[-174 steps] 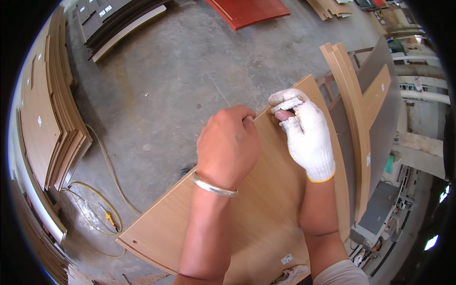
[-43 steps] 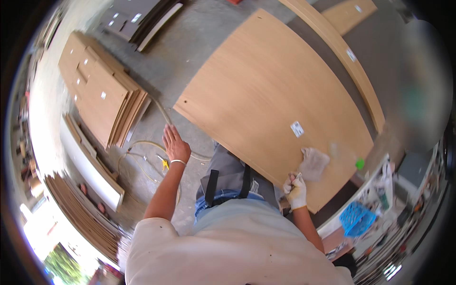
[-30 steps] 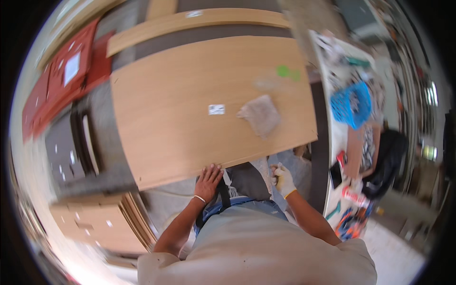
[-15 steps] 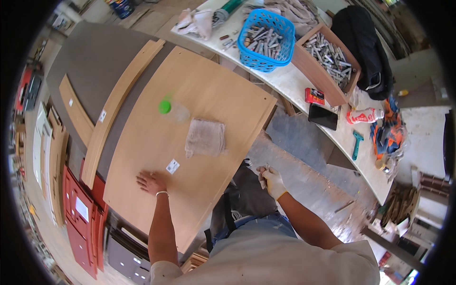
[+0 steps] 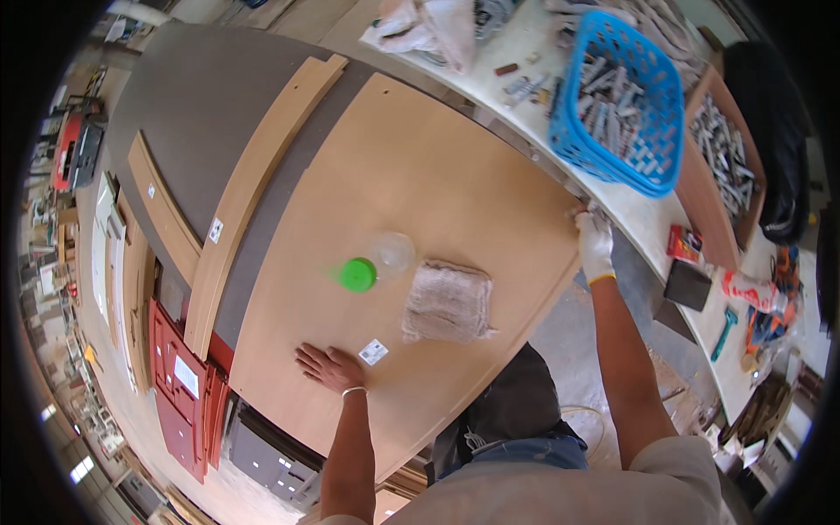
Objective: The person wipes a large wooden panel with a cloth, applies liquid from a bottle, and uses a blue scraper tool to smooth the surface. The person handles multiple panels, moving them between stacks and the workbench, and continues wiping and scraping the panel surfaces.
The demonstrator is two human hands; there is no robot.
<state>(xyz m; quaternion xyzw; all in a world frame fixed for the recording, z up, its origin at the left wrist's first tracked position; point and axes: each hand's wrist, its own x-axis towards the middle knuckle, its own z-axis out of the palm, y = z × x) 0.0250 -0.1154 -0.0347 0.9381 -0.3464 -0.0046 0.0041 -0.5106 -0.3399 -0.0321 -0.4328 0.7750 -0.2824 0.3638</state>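
My bare left hand [image 5: 329,367] lies flat with its fingers stretched out on a light wood-coloured panel [image 5: 350,192], next to a white printed label [image 5: 374,352]. A white glove covers my right hand [image 5: 596,245], which is at the panel's far right corner. Its fingers are curled together there, and what they hold, if anything, is too small to make out. Between my hands, a folded greyish cloth [image 5: 448,300] rests on the panel. Beside the cloth are a round green lid [image 5: 358,275] and a clear round container [image 5: 393,253], seemingly one bottle or jar.
Along the right runs a white bench [image 5: 525,131] bearing a blue basket [image 5: 617,166] of small metal parts. A wooden box [image 5: 710,210] of similar parts, a red packet [image 5: 685,244] and a green-handled tool [image 5: 724,333] are there too. Long wooden strips [image 5: 254,175] lie left of the panel.
My gloved right hand has moved forward, from near my body to the panel's far right corner. My left hand stays flat on the panel. The view has shifted.
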